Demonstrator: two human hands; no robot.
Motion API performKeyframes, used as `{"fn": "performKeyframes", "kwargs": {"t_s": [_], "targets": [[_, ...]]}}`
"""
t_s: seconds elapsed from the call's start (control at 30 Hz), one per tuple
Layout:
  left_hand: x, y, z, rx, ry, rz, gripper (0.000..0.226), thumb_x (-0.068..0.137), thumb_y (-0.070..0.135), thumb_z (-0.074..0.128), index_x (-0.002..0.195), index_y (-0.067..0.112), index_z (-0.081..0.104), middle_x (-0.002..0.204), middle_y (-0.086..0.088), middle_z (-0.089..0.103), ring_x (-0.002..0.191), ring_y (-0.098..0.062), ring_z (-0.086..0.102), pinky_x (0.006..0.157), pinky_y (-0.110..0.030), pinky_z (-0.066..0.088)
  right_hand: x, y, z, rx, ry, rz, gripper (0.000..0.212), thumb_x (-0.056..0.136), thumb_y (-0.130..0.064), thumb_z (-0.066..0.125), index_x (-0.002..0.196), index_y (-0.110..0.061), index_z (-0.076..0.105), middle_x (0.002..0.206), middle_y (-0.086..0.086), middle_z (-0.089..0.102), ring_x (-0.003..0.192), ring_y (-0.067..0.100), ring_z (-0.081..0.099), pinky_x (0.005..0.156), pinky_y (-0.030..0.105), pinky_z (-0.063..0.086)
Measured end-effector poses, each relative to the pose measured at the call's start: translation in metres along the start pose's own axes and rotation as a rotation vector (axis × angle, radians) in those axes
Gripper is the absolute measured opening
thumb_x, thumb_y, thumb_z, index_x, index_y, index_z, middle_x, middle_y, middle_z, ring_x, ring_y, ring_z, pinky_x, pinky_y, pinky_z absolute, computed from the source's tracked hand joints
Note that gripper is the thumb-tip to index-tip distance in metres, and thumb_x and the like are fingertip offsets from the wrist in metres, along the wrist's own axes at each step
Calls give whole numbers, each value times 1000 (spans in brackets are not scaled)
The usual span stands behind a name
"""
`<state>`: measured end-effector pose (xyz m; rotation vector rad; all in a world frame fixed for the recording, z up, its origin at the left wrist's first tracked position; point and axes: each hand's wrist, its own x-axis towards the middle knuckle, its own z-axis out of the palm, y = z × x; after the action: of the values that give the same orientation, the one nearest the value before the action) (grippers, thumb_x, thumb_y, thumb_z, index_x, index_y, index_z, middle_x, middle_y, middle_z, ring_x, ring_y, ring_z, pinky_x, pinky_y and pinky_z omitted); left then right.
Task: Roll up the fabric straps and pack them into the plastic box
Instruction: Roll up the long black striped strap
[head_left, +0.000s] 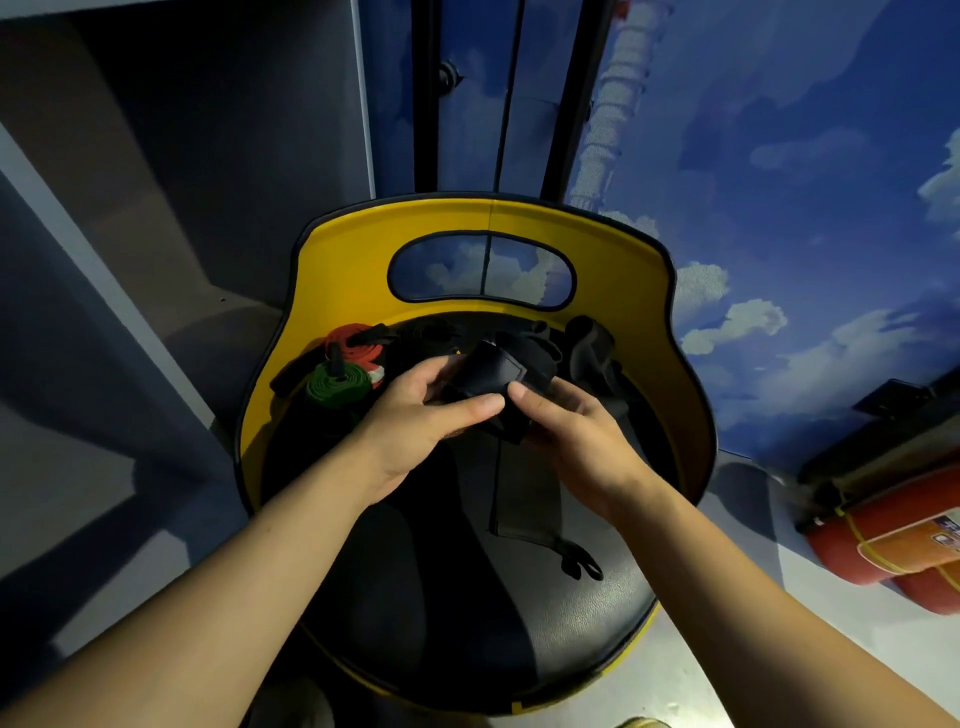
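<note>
Black strap (488, 382): rolling step under way, clamped by left hand (415, 415) and right hand (576, 431) together; tail (519, 499) hung toward 6 o'clock, to be wound in next.

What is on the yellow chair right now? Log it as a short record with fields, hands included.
surface: yellow chair with black seat
left hand: grips partly rolled black fabric strap
right hand: pinches the same strap
loose end: hangs down to black plastic clip on the seat
rolled already: green strap roll, red strap roll by the backrest
plastic box: not visible
beside chair: red fire extinguisher
</note>
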<state>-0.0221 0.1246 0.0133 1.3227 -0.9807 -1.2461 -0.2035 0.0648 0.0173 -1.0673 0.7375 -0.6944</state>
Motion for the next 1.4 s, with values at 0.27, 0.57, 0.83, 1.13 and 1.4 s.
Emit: {"fn": "performKeyframes", "kwargs": {"t_s": [0.27,0.57,0.83,1.13,1.4], "targets": [[-14,-35,-38,367,-10,-45,61,77,17,87,129,33,60,122,12,70,116,-4,64,109,-39,48,-2,49,-7,-385,24,-147,57,75,1,85,126,-7,61,122,7,72,118,20,67,107,39,49],[-34,-85,-56,648,32,-154,89,67,32,93,146,28,51,126,10,67,112,-7,64,103,-41,52,4,101,1,-1003,28,-245,79,65,-24,94,134,-18,58,122,-9,62,117,7,57,99,7,38],[-29,-100,-55,727,70,-138,99,52,55,88,142,35,52,122,9,66,103,-9,66,96,-40,56,12,113,-6,-1083,-4,-231,84,67,-33,93,140,-17,54,123,-6,60,114,6,57,101,14,40],[-25,-110,-49,730,136,-51,67,71,36,89,132,33,62,107,14,72,92,-1,68,88,-33,58,19,117,-7,-1089,33,-288,68,68,-32,91,129,-21,63,115,-8,67,108,7,61,97,21,48],[-24,-105,-54,738,100,-75,81,70,38,90,142,27,55,127,12,59,104,-8,63,96,-36,55,18,117,-8,-1131,1,-259,81,72,-38,89,142,-22,52,124,-6,60,115,10,53,101,21,40]]}}
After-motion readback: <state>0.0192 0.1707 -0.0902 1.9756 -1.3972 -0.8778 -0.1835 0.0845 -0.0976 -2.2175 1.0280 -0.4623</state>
